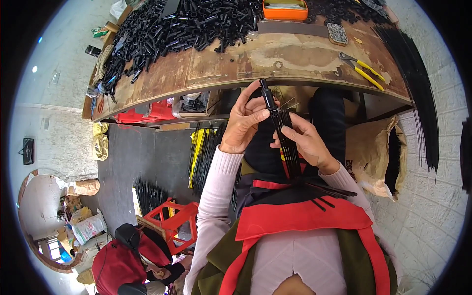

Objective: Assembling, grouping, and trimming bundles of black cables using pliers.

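Observation:
In front of my body, below the bench edge, I hold what looks like a folded umbrella frame [291,160], with long thin black ribs. My left hand [242,125] is closed around its upper end, thumb and fingers on a black plastic tubular part [268,98] that points up toward the bench. Lower down, my right hand [309,141] pinches the ribs between thumb and fingers. A few thin rods splay out between the two hands. Several loose black ribs [327,191] lie across my lap on the red-edged apron [300,221].
A large heap of black plastic tubular parts [172,29] covers the bench's far left. Yellow-handled pliers [366,73], a tin of small metal pieces [337,33] and an orange box [285,9] lie rightward. Long black rods [418,93] hang at right. Another person [123,265] works lower left beside a red stool [177,223].

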The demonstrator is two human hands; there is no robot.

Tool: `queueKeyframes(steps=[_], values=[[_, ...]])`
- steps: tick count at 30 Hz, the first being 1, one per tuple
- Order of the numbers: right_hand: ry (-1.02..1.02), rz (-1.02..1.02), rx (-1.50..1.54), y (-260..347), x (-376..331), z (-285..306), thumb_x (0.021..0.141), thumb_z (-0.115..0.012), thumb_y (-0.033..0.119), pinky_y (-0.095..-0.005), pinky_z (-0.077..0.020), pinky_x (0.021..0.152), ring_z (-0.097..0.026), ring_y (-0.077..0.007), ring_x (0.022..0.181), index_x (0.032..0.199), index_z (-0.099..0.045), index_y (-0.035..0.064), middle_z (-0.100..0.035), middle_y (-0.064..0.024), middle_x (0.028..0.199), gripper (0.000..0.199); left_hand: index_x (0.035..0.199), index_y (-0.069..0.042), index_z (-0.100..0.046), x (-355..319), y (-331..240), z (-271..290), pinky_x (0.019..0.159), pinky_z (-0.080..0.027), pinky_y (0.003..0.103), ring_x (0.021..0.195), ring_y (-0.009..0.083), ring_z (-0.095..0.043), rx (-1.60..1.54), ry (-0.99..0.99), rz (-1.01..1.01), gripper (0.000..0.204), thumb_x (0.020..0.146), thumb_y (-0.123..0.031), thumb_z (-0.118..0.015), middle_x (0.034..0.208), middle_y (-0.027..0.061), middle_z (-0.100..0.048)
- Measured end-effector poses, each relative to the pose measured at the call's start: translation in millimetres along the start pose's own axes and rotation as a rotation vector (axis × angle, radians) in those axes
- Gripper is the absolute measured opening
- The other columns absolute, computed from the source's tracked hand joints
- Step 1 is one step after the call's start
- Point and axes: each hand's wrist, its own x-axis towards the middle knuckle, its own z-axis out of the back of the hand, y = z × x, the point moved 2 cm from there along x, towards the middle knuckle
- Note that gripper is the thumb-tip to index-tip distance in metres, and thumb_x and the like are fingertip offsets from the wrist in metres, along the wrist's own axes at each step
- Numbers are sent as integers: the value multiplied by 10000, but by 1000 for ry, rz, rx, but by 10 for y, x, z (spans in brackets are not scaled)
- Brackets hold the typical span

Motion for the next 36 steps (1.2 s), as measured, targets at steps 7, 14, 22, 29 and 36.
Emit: queueKeyframes(steps=[7, 14, 22, 29, 36], values=[[45, -21, 59, -28, 25, 29, 1001, -534, 155, -411, -556, 872, -622, -155, 863, 1261, -509, 9, -610, -69, 973, 300, 1459, -62, -349, 7, 98, 64, 1012, -481, 368, 1160, 272, -606, -149, 32, 9, 767, 801, 62, -723, 1182, 153, -637], [19, -14, 31, 15, 39, 26, 997, -540, 151, -411, -553, 876, -622, -150, 864, 1257, -511, 15, -612, -64, 969, 295, 1441, -39, -365, 35, 20, -39, 1004, -486, 365, 1174, 267, -596, -41, 1, 2, 748, 796, 49, -733, 1190, 144, -639], [28, 2, 37, 2, 62, -4, 992, -543, 130, -417, -551, 884, -622, -154, 871, 1272, -509, 3, -609, -66, 973, 309, 1215, 17, -590, -81, 76, 27, 912, -524, 314, 1038, 183, -641, 238, -61, -49, 393, 844, -5, -718, 1149, 119, -666], [48, 200, 8, -15, 92, -76, 997, -523, 103, -348, -528, 881, -629, -149, 913, 1232, -521, -30, -624, -70, 1011, 270, 1114, 20, -614, -224, -136, -150, 816, -520, 256, 968, 133, -618, 280, -43, -114, 317, 819, 17, -729, 1054, 35, -636], [-43, 208, -74, -57, -25, -121, 936, -562, -9, -256, -480, 850, -604, -112, 949, 1218, -498, 10, -597, -55, 1057, 290, 1241, 21, -508, -365, -112, -229, 737, -567, 304, 906, 176, -651, 234, -126, -37, 509, 808, -71, -758, 1064, 71, -633]])
